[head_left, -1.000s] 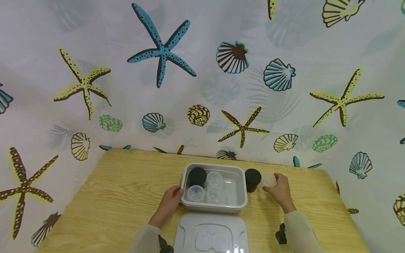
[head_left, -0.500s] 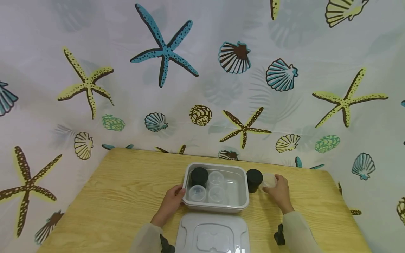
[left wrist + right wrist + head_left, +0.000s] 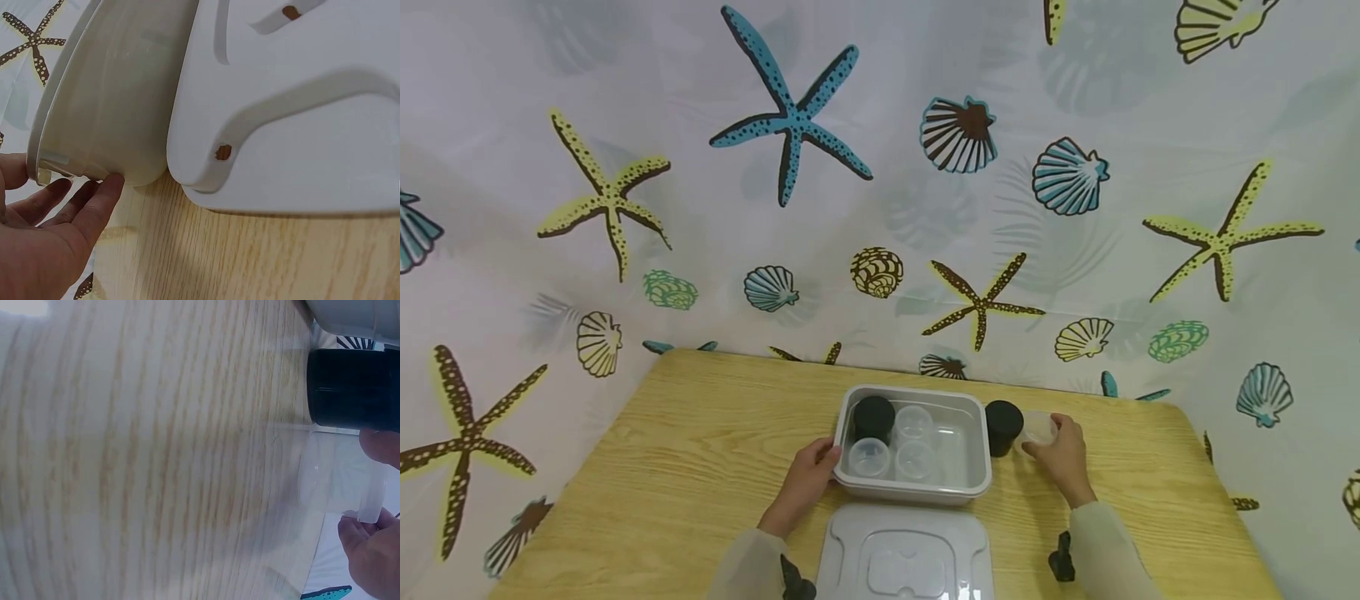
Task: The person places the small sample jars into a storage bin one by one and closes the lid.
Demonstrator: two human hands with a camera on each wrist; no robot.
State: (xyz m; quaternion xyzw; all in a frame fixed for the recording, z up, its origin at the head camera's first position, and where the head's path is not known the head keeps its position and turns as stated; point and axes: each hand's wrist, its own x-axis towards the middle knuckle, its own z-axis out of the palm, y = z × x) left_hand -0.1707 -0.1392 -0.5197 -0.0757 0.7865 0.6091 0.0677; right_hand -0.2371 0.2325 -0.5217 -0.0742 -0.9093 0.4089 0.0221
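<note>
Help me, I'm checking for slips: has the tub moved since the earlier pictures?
No. Against the back edge of the table in the head view, the tub has visibly shifted neither left nor right; the whole picture moved slightly.

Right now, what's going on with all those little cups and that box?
A person's left hand grips the left end of a pale plastic box, and the right hand holds a clear plastic cup next to a black jar outside the box. Inside it sit another black jar and three clear cups. The white lid is off, lying on the wooden table in front of the box.
</note>
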